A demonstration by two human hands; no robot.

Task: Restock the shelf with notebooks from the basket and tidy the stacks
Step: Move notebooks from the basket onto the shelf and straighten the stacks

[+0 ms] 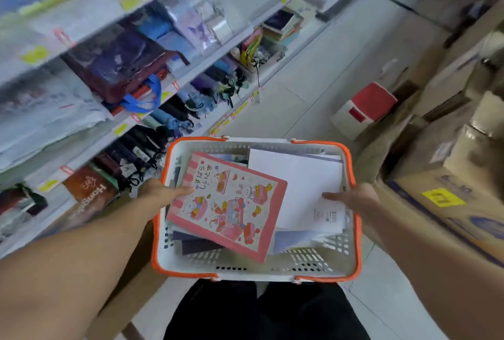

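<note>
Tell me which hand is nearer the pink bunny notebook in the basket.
Left. The left hand touches the pink bunny notebook at its left edge with its fingertips. The right hand is off to its right, on the white notebook.

Both forearms are bare from the frame's lower corners to the wrists, with no sleeve showing on either. The left hand point(161, 192) and the right hand point(354, 198) wear no gloves. No watch, ring or band shows on them. At the bottom edge, the legs are clad in black trousers point(261, 312), the fabric plain and unmarked.
</note>
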